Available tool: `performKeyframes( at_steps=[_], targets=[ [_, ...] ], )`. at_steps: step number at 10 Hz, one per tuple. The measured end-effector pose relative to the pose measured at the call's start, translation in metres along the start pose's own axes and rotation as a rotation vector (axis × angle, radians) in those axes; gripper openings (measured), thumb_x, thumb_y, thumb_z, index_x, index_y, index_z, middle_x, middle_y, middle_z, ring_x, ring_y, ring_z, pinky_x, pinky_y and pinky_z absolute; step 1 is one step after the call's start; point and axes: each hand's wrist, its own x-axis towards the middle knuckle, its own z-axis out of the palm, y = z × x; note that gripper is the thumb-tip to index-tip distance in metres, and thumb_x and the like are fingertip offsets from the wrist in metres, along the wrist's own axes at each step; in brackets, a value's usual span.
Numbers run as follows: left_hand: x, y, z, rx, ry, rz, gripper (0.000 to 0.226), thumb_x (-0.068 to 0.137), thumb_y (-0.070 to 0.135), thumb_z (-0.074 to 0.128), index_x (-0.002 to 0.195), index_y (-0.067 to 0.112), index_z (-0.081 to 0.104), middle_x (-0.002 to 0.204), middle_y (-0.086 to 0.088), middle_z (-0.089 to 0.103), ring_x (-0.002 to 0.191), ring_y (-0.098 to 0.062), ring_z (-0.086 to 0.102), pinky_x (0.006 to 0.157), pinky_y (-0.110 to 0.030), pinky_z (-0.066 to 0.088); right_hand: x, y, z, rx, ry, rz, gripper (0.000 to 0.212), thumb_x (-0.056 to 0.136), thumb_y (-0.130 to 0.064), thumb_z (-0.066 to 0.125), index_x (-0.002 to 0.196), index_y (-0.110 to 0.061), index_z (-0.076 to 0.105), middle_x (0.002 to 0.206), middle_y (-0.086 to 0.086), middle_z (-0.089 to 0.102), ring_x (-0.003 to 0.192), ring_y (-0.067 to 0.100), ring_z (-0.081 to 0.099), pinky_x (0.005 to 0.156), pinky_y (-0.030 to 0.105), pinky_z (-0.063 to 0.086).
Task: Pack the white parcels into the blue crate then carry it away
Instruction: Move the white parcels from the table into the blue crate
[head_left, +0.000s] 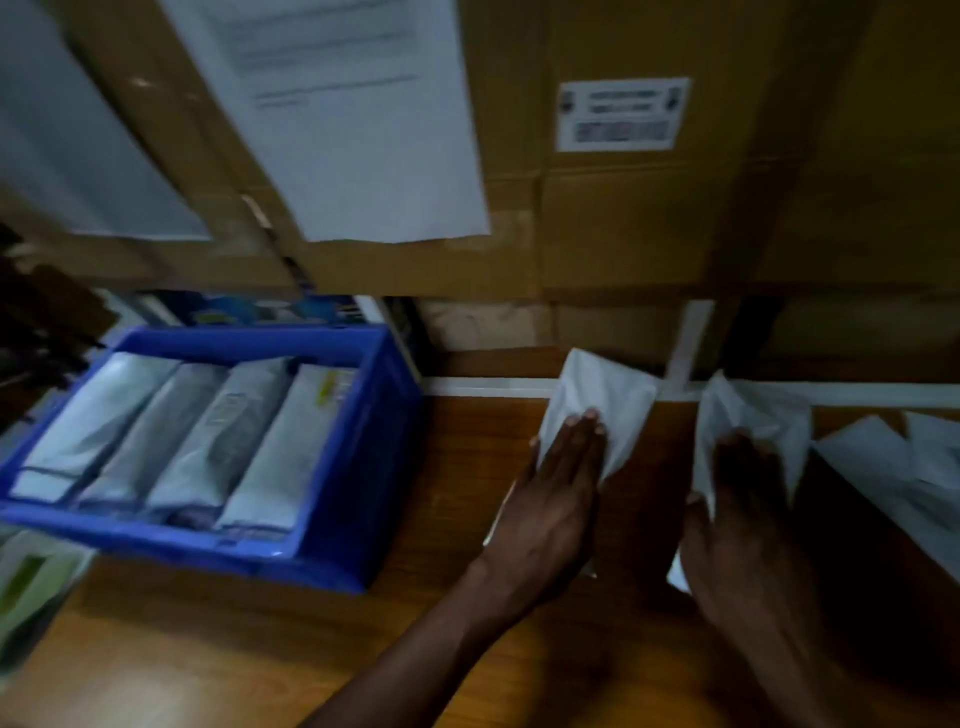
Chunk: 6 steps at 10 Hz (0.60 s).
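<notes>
The left hand (561, 499) lies flat, fingers straight, on a white plastic parcel (608, 395) on the brown wooden surface (457, 467). The right hand (748, 525) covers a second white parcel (748, 410), its grip lost in blur. Four packed parcels (244, 431) already stand in the blue plastic crate (358, 467), well to the left. Loose white parcels (872, 457) wait at the right, so packing looks about half done and carrying is still to come.

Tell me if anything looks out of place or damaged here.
Nothing stands out. Four white parcels lie side by side in the blue plastic crate; the left hand rests flat on one loose parcel, the right hand on another, on the wooden table.
</notes>
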Motion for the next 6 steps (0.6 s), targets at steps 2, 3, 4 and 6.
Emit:
performKeyframes(
  at_steps=[2,3,4,6],
  targets=[
    [-0.043,-0.079,-0.103,0.062,0.123,-0.013,0.073,0.100,0.018,0.043,0.160,0.014,0.002,0.167,-0.002,-0.008,0.152,-0.014,-0.015,0.124,-0.050,0.003,0.016,-0.119,-0.003,0.228,-0.051,-0.040,0.058,0.104,-0.032,0.029,0.151,0.001,0.035,0.161,0.020,0.028,0.152,0.034,0.022,0.123,0.050,0.019],
    [-0.080,-0.134,-0.155,0.100,0.185,-0.025,0.079,0.094,0.012,0.046,0.159,0.013,0.002,0.167,-0.003,-0.009,0.152,-0.014,-0.015,0.124,-0.050,0.003,0.026,-0.202,-0.001,0.194,-0.083,-0.096,0.064,0.098,-0.034,0.028,0.146,0.006,0.041,0.161,0.020,0.029,0.152,0.033,0.021,0.124,0.048,0.018],
    [-0.120,-0.199,-0.186,0.157,0.256,-0.101,0.073,0.093,0.015,0.038,0.159,0.014,0.008,0.168,-0.002,-0.005,0.153,-0.014,-0.011,0.124,-0.050,0.005,0.023,-0.280,0.017,0.249,-0.049,-0.216,0.064,0.097,-0.031,0.031,0.150,0.004,0.035,0.160,0.021,0.031,0.150,0.034,0.026,0.123,0.047,0.022],
    [-0.188,-0.340,-0.250,0.257,0.328,-0.230,0.072,0.098,0.010,0.043,0.160,0.017,0.007,0.168,0.001,-0.005,0.153,-0.012,-0.009,0.124,-0.048,0.004,0.027,-0.444,0.073,0.295,-0.089,-0.277,0.062,0.094,-0.025,0.041,0.150,0.001,0.039,0.158,0.019,0.036,0.148,0.032,0.031,0.121,0.047,0.028]
  ],
)
